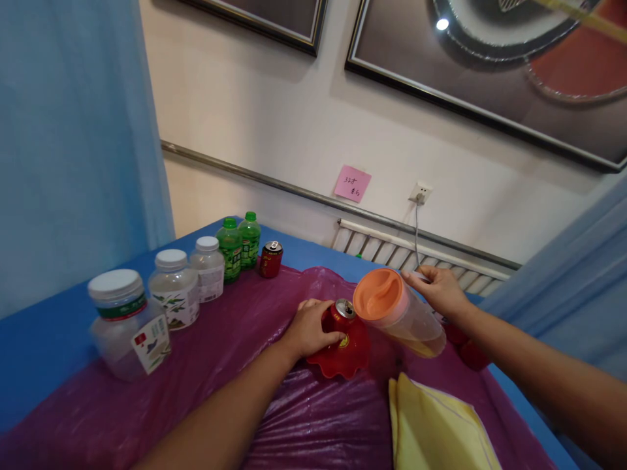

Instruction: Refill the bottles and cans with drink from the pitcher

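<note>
- Gripping the red can (337, 320) with the left hand (311, 326), curling thumb and fingers round its sides; standing it roughly upright at a red wavy-edged dish (336, 369), without showing clearly where the base rests.
- Holding the clear pitcher (416, 326) with the right hand (438, 290), closing fingers on the side away from the can, apparently on a handle.
- Tilting the pitcher leftward, bringing its orange lid (377, 294) just beside the can's top.
- Looking partway along, as a judgement: already having the can in hand and the pitcher tipped beside it.
- Showing no falling stream; hiding the can's inside, so leaving its level impossible to tell.
- Leaving yellowish liquid (418, 343) low in the pitcher, so not emptying it yet.
- Lining up lidded jars (130, 339), capped green bottles (230, 251) and a second can (271, 261) untouched on the left.
- Lying folded nearby: a yellow cloth (441, 424).
</note>
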A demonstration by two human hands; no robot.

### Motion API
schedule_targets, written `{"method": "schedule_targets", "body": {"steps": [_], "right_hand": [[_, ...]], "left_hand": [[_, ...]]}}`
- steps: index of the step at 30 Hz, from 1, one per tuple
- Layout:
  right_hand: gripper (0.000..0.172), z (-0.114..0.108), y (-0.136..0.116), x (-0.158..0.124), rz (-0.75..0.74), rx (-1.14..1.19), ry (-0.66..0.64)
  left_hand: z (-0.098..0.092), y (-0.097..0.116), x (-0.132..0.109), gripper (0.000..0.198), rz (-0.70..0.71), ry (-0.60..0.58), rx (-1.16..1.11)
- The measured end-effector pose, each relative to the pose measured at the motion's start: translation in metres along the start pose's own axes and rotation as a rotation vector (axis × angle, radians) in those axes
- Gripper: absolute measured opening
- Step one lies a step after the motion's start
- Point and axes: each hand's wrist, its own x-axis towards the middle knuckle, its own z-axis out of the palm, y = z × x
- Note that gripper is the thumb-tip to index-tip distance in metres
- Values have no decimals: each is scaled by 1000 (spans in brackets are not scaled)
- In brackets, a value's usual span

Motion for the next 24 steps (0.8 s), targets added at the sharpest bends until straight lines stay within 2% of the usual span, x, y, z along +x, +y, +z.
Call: {"method": "schedule_targets", "body": {"steps": [16, 24], "right_hand": [[59, 1, 0, -1, 38, 12, -9], [59, 1, 0, -1, 29, -5, -1]], "left_hand": [[0, -1, 0, 74, -8, 1, -1], [-1, 0, -1, 69, 7, -7, 5]]}}
